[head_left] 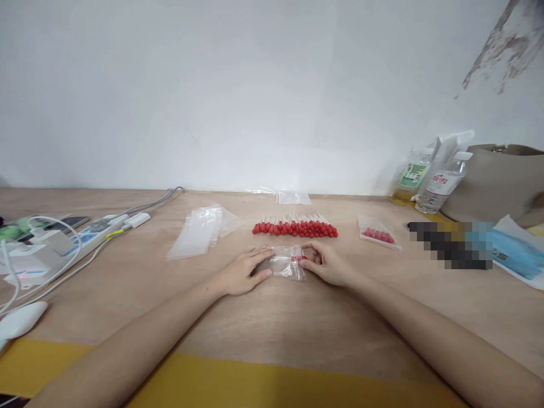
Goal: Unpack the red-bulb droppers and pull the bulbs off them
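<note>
Our left hand (245,273) rests spread at the left end of a clear bag (282,268) on the table (255,323); our right hand (330,264) pinches a red-tipped stick (297,258) at its right end; a crooked push, we judge, could buckle the thin plastic.

Right of my clear, flat plastic bag (283,267): black elongated object (448,247), pixelated, I can't identify; bulky beige bag (497,181), edge-cropped.

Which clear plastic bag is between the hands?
The clear plastic bag in front of the red-tipped white sticks, touched by left hand and right hand. The translucent bag pile, left, and filled bag, right, lie apart.
</note>
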Tool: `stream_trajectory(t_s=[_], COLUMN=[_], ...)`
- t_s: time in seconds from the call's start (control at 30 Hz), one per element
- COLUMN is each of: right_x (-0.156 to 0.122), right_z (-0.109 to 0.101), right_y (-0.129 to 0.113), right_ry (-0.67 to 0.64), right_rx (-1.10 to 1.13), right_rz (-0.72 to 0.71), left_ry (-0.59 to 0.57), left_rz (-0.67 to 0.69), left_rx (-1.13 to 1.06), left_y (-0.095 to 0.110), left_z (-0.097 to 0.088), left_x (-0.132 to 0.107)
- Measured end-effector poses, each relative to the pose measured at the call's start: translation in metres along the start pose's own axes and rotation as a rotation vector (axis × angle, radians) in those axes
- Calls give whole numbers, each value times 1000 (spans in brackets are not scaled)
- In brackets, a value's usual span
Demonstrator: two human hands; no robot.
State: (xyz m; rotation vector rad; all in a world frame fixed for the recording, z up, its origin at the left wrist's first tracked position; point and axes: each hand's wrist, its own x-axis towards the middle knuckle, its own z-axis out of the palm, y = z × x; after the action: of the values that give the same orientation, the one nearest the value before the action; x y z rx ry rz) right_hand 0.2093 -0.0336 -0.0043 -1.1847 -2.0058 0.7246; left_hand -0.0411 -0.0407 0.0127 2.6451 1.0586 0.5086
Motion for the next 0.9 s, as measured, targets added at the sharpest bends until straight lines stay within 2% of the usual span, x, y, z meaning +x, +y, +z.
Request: stream_trajectory(t_s=[0.13,0.4,0.53,0.67,0.77,0.9], right_x=[2,1,1,3,5,8], right_z=[1,-8,-10,-16,-30,-70], right_y=[-1,-2,-2,-7,-10,-9], right_ry=[-52,32,1,-62,-114,-84], right_rx=[-51,-130,5,125,211,227], right_rz=[5,98,120,242,290,235], left_ry=[-28,-23,-55,-103,-152,-258], left_rz=[-4,10,11,0,43,55], left_rx=[3,-12,-15,9,4,-1], left_y=[2,-1,-4,-4,-1,2], left_z=[-2,-3,-8,-13,-17,-22], left_x=[0,-2,-6,-9,-10,-11])
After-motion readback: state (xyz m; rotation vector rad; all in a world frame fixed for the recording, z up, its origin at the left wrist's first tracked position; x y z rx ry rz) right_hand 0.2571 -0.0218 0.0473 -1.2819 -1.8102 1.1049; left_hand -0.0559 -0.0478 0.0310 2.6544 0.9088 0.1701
